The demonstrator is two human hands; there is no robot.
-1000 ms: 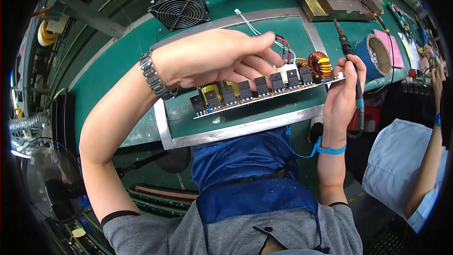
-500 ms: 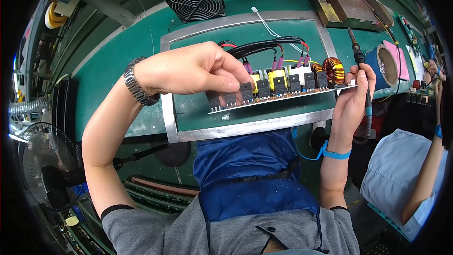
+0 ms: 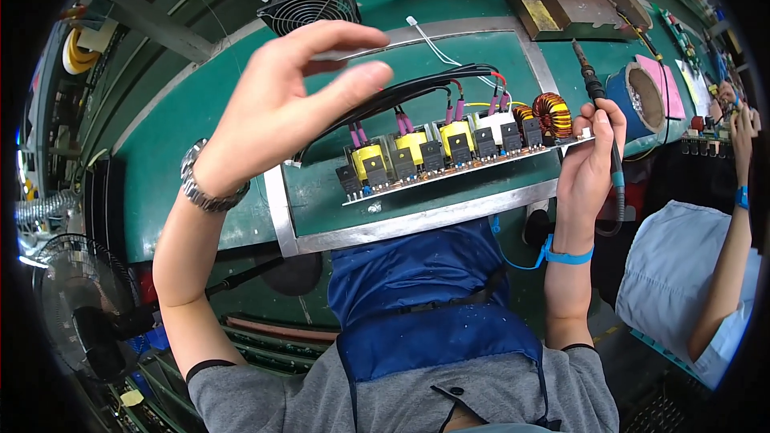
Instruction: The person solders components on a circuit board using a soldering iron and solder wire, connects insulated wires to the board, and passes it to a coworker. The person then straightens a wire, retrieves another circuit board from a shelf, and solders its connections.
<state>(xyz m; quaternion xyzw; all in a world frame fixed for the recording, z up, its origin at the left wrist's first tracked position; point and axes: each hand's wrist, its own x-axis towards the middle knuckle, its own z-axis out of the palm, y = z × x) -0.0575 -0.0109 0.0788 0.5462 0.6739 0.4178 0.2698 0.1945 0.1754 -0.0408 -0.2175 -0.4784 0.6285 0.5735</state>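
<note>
A long circuit board (image 3: 449, 162) with yellow transformers, black relays and a copper coil (image 3: 552, 112) stands tilted over the green bench. My right hand (image 3: 589, 160) props up its right end and also grips a soldering iron (image 3: 589, 80), tip pointing up. My left hand (image 3: 273, 112), with a metal watch (image 3: 200, 188) on the wrist, hovers above the board's left end with fingers spread, touching nothing I can make out. Black wires (image 3: 401, 92) arch from the board toward that hand.
A metal frame (image 3: 417, 224) edges the bench pad under the board. A black cooling fan (image 3: 309, 2) sits at the back, a blue tape roll (image 3: 638, 100) to the right. A co-worker in light blue (image 3: 682, 273) works at right. A floor fan (image 3: 72, 305) stands lower left.
My left hand has let go of the board's top, lifted up and to the left, and opened. My right hand still holds the board's end and the iron.
</note>
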